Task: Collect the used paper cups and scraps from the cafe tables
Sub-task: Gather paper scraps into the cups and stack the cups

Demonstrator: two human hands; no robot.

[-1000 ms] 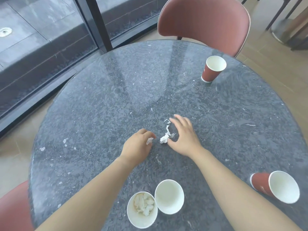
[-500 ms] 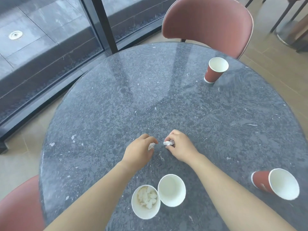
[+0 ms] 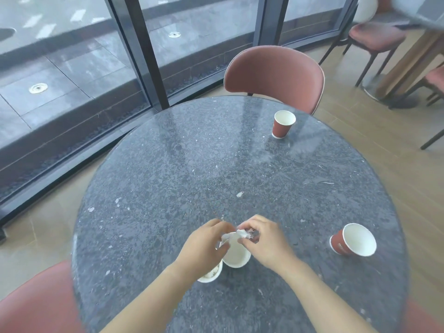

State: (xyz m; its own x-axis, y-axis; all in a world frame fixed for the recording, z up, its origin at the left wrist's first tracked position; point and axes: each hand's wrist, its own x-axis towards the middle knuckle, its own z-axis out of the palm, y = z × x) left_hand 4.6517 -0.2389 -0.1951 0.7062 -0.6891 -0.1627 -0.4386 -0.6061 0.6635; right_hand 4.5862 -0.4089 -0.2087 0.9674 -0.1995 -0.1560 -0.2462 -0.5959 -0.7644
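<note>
Pinching a crumpled white paper scrap (image 3: 236, 235) between them, the left hand (image 3: 204, 246) and right hand (image 3: 264, 243) meet just above the empty cup (image 3: 236, 258). Both have fingers and thumb curled tight on the paper. Whether it is one piece or two pressed together cannot be told.

The empty cup, white inside, stands upright on the round grey stone table (image 3: 192, 164), close to the person's edge. Four paper cups show in all, placed here by this one:

- A second cup (image 3: 211, 275) touches its left side, half hidden under the left wrist, with white scraps inside.
- A tipped red cup (image 3: 352, 240) lies on its side well to the right, its mouth turned toward the camera.
- An upright red cup (image 3: 282, 124) stands far beyond it and to the right, near the table's far edge.

One loose scrap (image 3: 239, 194) lies on the stone a little beyond the empty cup; other pale flecks could be the stone's own pattern.

Two red-brown chairs are plain: one chair (image 3: 274, 78) beyond the upright red cup, and a second chair (image 3: 36, 301) at the near left. A glass wall (image 3: 72, 68) runs behind on the left.
</note>
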